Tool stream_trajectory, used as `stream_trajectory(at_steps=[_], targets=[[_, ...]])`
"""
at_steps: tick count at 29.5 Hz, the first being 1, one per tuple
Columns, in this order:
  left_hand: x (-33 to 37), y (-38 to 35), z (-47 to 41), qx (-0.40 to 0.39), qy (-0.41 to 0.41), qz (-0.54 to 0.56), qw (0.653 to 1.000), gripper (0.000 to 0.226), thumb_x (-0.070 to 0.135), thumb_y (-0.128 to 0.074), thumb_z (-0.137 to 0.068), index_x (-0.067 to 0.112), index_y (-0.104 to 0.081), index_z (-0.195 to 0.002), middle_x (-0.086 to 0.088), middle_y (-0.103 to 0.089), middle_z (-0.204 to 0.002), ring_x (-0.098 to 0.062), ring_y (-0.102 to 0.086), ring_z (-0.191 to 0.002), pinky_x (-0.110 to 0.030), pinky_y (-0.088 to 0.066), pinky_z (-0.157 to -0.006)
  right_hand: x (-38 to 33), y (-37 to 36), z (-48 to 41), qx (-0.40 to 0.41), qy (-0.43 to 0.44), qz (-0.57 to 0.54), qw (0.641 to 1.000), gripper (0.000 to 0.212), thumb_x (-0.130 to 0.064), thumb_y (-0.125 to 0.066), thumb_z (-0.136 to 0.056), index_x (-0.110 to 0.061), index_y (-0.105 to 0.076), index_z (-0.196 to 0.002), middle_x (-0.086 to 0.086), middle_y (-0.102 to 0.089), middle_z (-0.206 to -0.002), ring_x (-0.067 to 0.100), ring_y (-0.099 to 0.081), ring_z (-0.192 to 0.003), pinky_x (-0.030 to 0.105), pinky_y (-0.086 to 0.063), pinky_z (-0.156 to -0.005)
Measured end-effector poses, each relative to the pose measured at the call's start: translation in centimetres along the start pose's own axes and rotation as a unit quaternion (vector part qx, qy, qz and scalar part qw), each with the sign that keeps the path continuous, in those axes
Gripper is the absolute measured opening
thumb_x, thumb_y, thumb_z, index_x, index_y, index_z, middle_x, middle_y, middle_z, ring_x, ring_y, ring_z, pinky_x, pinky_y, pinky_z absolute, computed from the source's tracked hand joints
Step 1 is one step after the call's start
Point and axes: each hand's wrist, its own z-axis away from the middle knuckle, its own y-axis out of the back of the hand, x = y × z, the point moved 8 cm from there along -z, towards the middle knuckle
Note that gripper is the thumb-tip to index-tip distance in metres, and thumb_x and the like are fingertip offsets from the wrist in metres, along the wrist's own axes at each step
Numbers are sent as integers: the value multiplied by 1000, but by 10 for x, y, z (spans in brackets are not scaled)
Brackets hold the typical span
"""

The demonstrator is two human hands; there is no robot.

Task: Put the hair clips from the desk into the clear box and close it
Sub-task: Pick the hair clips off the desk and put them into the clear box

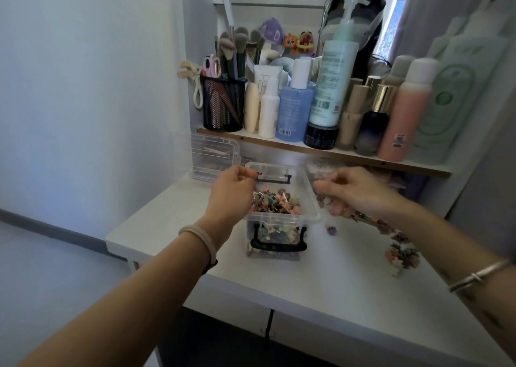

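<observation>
The clear box (314, 213) with black latches stands lidless on the white desk (321, 283), partly filled with small colourful hair clips (279, 202). My left hand (231, 192) hovers over the box's left side, its fingertips pinched by the far rim; what they hold is too small to tell. My right hand (360, 190) is just right of the box, palm down over a pile of loose clips (402, 252) that trails along the desk's right side. A single purple clip (331, 230) lies alone beside the box.
A shelf (321, 150) right above carries bottles, a black mesh cup of brushes (223, 101) and a tall pump bottle (335, 68). A clear lid or case (213, 154) leans at the back left. The desk's front and left edges drop to the floor.
</observation>
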Motion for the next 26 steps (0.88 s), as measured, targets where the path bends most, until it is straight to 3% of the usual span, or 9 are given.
stream_trajectory(at_steps=[3, 6, 8, 11, 14, 16, 19, 22, 26], targets=[[-1, 0, 0, 0, 3, 1, 1000, 15, 6, -40, -94, 13, -53, -96, 5, -51, -77, -10, -41, -54, -21, -38, -51, 13, -3, 1, -14, -7, 42, 999, 14, -27, -60, -88, -15, -57, -93, 7, -62, -86, 18, -62, -66, 23, -46, -53], [-2, -1, -1, -1, 7, 7, 1000, 16, 6, -40, -94, 13, -53, -95, 4, -51, -76, -9, -40, -53, -20, -37, -48, 34, -25, 2, -110, -26, 234, 966, 60, -24, -75, -74, -17, -47, -127, 2, -54, -121, 14, -59, -98, 25, -49, -79], [-2, -2, -2, -3, 6, 7, 1000, 16, 6, -40, -94, 13, -54, -95, 3, -50, -74, -9, -40, -51, -17, -37, -44, 38, -27, 0, -105, -24, 248, 963, 73, -24, -75, -74, -15, -39, -137, 5, -47, -135, 19, -50, -120, 27, -44, -94], [-2, -1, -2, -2, 7, 6, 1000, 15, 6, -40, -94, 13, -54, -96, 3, -49, -73, -8, -40, -51, -11, -37, -37, 40, -24, -4, -93, -33, 201, 975, 56, -16, -72, -77, -14, -49, -128, 6, -54, -122, 20, -56, -107, 28, -49, -81], [-2, -2, -1, -3, 6, 11, 1000, 15, 6, -40, -94, 12, -53, -96, 3, -48, -71, -8, -39, -51, -8, -35, -34, 40, -23, -4, -76, -15, 183, 980, 15, -13, -71, -78, -20, -59, -86, 2, -61, -94, 10, -56, -68, 21, -48, -59], [-1, -2, -2, -1, 3, 6, 1000, 15, 6, -40, -94, 13, -54, -95, 3, -46, -70, -8, -39, -51, -11, -36, -36, 40, -25, -3, -81, 2, 199, 977, 16, -13, -69, -79, -23, -58, -75, -2, -62, -85, 3, -52, -61, 14, -41, -55], [-1, -3, -2, -5, 2, 2, 1000, 15, 7, -40, -95, 13, -53, -95, 3, -48, -73, -9, -40, -52, -17, -35, -45, 28, -17, -5, -44, 38, 209, 976, 12, -9, -66, -81, -20, -64, -80, -3, -62, -85, 0, -52, -66, 8, -37, -57], [0, -3, -1, -5, -1, -3, 1000, 14, 7, -40, -95, 14, -53, -93, 3, -49, -74, -9, -40, -52, -17, -38, -43, -9, 10, 0, 69, 85, 38, 993, 14, -3, -65, -82, -17, -63, -84, -1, -62, -83, 7, -55, -70, 18, -49, -66], [-1, -2, -2, -5, 4, -1, 1000, 22, 7, -41, -94, 19, -52, -81, 3, -49, -74, -10, -40, -53, -20, -37, -47, -65, 4, 20, -44, 152, -92, 983, 15, -11, -70, -78, -22, -68, -88, -12, -69, -81, 0, -62, -74, 11, -53, -67]])
